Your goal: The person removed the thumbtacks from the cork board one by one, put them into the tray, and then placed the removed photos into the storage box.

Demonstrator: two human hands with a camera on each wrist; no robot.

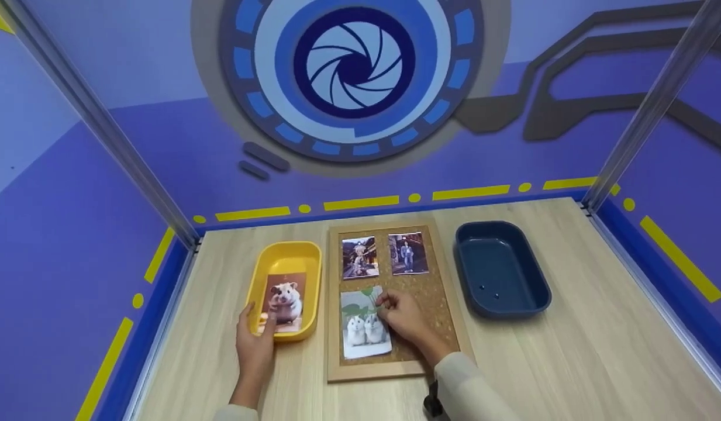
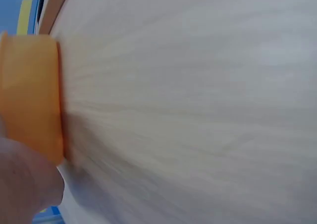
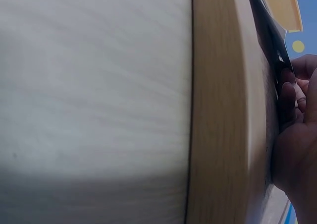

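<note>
My left hand (image 1: 255, 345) grips the near left rim of a yellow tray (image 1: 313, 280), thumb inside and fingers along the outer wall. A photo of one hamster (image 1: 287, 304) lies in that tray. My right hand (image 1: 410, 318) pinches the upper right edge of a photo of two white hamsters (image 1: 360, 342), over the lower left of a framed corkboard (image 1: 418, 298). The right wrist view shows this photo's edge raised off the cork beside my bent fingers (image 3: 287, 97). Two photos of people, a left one (image 1: 360, 257) and a right one (image 1: 408, 253), sit at the board's top.
A dark blue tray (image 1: 494, 257) stands right of the board, with two small shiny bits (image 1: 496, 296) inside. Behind the wooden table (image 1: 594, 316) rises a purple printed wall (image 1: 161, 152); metal posts mark the back corners. A dark object (image 1: 433, 403) shows by my right sleeve.
</note>
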